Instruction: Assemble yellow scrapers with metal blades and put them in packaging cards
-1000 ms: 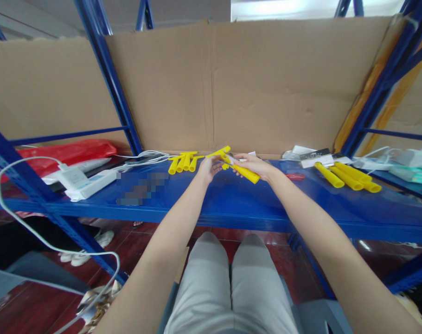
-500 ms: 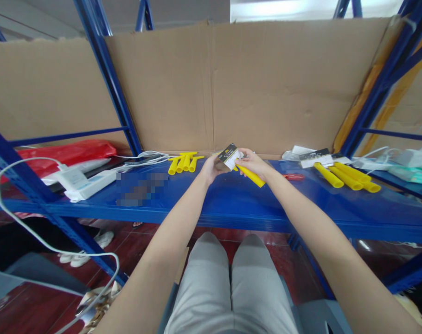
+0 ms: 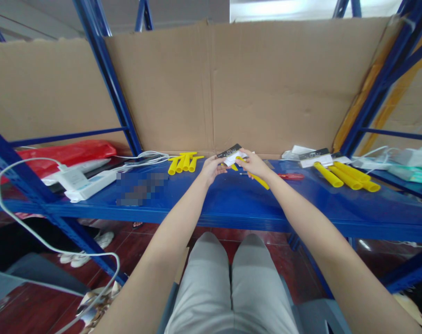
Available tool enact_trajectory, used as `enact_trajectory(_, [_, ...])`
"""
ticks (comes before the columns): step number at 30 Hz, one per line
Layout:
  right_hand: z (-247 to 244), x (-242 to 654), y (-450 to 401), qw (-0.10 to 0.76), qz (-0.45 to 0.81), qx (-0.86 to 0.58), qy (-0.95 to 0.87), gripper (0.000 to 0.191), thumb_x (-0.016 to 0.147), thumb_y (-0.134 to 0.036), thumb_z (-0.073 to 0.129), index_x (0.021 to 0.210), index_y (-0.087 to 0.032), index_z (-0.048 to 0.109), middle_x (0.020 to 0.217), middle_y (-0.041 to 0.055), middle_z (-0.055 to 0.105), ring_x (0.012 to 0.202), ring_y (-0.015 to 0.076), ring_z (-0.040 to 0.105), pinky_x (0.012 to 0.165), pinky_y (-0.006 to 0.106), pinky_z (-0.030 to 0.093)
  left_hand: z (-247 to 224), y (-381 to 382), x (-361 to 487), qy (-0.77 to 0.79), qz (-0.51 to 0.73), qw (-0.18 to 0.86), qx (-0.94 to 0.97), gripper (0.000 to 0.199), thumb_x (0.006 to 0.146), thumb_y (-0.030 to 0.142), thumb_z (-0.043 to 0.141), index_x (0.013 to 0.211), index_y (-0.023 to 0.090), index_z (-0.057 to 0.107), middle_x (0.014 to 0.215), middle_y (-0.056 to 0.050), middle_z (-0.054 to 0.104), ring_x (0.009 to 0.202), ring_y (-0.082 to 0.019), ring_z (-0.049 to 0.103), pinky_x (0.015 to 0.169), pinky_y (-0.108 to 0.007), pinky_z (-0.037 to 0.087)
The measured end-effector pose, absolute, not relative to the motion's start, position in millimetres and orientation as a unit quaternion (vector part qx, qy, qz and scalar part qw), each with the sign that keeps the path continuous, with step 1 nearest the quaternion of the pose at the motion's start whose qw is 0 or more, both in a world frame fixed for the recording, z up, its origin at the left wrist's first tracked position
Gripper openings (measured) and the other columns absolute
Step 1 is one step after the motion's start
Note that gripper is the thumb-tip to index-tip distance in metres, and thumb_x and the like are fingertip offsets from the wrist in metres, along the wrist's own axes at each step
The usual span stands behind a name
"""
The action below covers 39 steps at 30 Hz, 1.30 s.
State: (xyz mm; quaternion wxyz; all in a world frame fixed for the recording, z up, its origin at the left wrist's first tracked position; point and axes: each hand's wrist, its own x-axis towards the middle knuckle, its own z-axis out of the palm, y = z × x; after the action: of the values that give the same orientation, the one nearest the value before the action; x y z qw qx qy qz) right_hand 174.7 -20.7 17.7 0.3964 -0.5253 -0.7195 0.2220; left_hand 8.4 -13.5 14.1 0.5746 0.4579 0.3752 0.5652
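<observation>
- While both arms are reaching out over the blue shelf (image 3: 232, 204), the left hand (image 3: 211, 168) is closing its fingers on the near edge of a small black-and-white card (image 3: 231, 154), which is being held just above the shelf's middle, in front of the cardboard backing (image 3: 266, 88).
- The right hand (image 3: 254, 163) is pinching the card's other side while also gripping a yellow handle (image 3: 259, 181) that is poking out below the palm, slanting down toward the shelf.
- A red tool (image 3: 291, 176) is lying on the shelf just beside the right hand.
- A cluster of yellow T-shaped pieces (image 3: 183, 162) is lying near the left hand, at the back.
- Three yellow tubes (image 3: 346, 177) are resting side by side well off to the right.
- A white charger (image 3: 72, 178) with its cable is sitting far left.
</observation>
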Motion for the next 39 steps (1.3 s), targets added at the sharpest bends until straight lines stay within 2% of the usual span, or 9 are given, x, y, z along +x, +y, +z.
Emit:
enact_trajectory(6, [22, 173, -26, 0.336, 0.13, -0.522, -0.773, 0.059, 0.09, -0.032, 0.058, 0.146, -0.017, 0.045, 0.073, 0.0044, 0.067, 0.042, 0.0103, 0.051, 0.051, 0.027, 0.049, 15, -12, 8, 0.394, 0.605, 0.546, 0.425, 0.029, 0.081, 0.001, 0.055, 0.107, 0.011, 0.061, 0.058, -0.001, 0.065, 0.042, -0.011, 0.059, 0.043, -0.017, 0.043])
enact_trajectory(10, [22, 177, -26, 0.327, 0.1, -0.487, -0.804, 0.056, 0.087, -0.029, 0.059, 0.141, -0.021, 0.052, 0.085, 0.0067, 0.071, 0.06, 0.0155, 0.062, 0.064, 0.03, 0.053, 16, -11, 8, 0.408, 0.611, 0.534, 0.418, 0.038, 0.078, 0.0, 0.055, 0.114, 0.012, 0.061, 0.063, -0.002, 0.067, 0.043, -0.011, 0.059, 0.045, -0.019, 0.046])
enact_trajectory(14, [21, 180, -24, 0.309, 0.095, -0.481, -0.815, 0.062, 0.082, -0.021, 0.062, 0.142, -0.023, 0.05, 0.097, 0.0071, 0.072, 0.067, 0.0169, 0.065, 0.07, 0.031, 0.053, 15, -8, 6, 0.41, 0.622, 0.523, 0.414, 0.04, 0.076, 0.001, 0.055, 0.114, 0.012, 0.062, 0.068, -0.004, 0.069, 0.044, -0.011, 0.06, 0.048, -0.021, 0.049])
enact_trajectory(17, [18, 178, -19, 0.315, 0.033, -0.467, -0.826, 0.057, 0.079, -0.016, 0.062, 0.135, -0.02, 0.055, 0.111, 0.0101, 0.069, 0.087, 0.022, 0.066, 0.082, 0.035, 0.052, 14, -5, 5, 0.409, 0.634, 0.518, 0.403, 0.038, 0.075, 0.001, 0.055, 0.11, 0.011, 0.064, 0.068, -0.004, 0.068, 0.043, -0.01, 0.058, 0.048, -0.021, 0.049])
enact_trajectory(20, [14, 174, -13, 0.293, -0.044, -0.45, -0.843, 0.049, 0.08, -0.014, 0.059, 0.129, -0.016, 0.059, 0.122, 0.0148, 0.063, 0.108, 0.0262, 0.061, 0.094, 0.04, 0.046, 13, -3, 5, 0.409, 0.645, 0.516, 0.388, 0.037, 0.076, 0.002, 0.055, 0.111, 0.011, 0.063, 0.065, -0.002, 0.066, 0.042, -0.01, 0.055, 0.047, -0.02, 0.048])
enact_trajectory(24, [7, 170, -8, 0.248, -0.08, -0.449, -0.855, 0.049, 0.085, -0.016, 0.052, 0.134, -0.017, 0.055, 0.124, 0.0156, 0.061, 0.105, 0.0252, 0.062, 0.092, 0.038, 0.046, 11, -2, 5, 0.406, 0.659, 0.506, 0.38, 0.039, 0.076, 0.003, 0.055, 0.113, 0.012, 0.061, 0.059, 0.001, 0.061, 0.04, -0.009, 0.054, 0.043, -0.018, 0.044])
enact_trajectory(29, [7, 169, -12, 0.232, -0.107, -0.445, -0.858, 0.05, 0.089, -0.018, 0.047, 0.139, -0.019, 0.051, 0.121, 0.0142, 0.06, 0.102, 0.0239, 0.063, 0.091, 0.036, 0.047, 9, -1, 5, 0.406, 0.66, 0.509, 0.375, 0.033, 0.076, 0.006, 0.055, 0.108, 0.012, 0.061, 0.058, 0.001, 0.06, 0.041, -0.01, 0.055, 0.043, -0.019, 0.043])
enact_trajectory(33, [9, 169, -16, 0.227, -0.107, -0.455, -0.855, 0.053, 0.09, -0.016, 0.044, 0.142, -0.017, 0.048, 0.123, 0.0159, 0.058, 0.103, 0.0248, 0.063, 0.092, 0.037, 0.048, 8, 1, 4, 0.398, 0.653, 0.525, 0.373, 0.026, 0.08, 0.015, 0.058, 0.106, 0.012, 0.06, 0.062, -0.001, 0.062, 0.043, -0.012, 0.058, 0.042, -0.02, 0.043])
enact_trajectory(39, [11, 169, -18, 0.228, -0.104, -0.47, -0.846, 0.057, 0.088, -0.014, 0.044, 0.144, -0.018, 0.046, 0.127, 0.0165, 0.057, 0.106, 0.0268, 0.063, 0.094, 0.04, 0.048, 7, 4, 3, 0.394, 0.642, 0.539, 0.377, 0.031, 0.081, 0.025, 0.063, 0.109, 0.013, 0.059, 0.073, -0.004, 0.066, 0.044, -0.012, 0.059, 0.044, -0.022, 0.044])
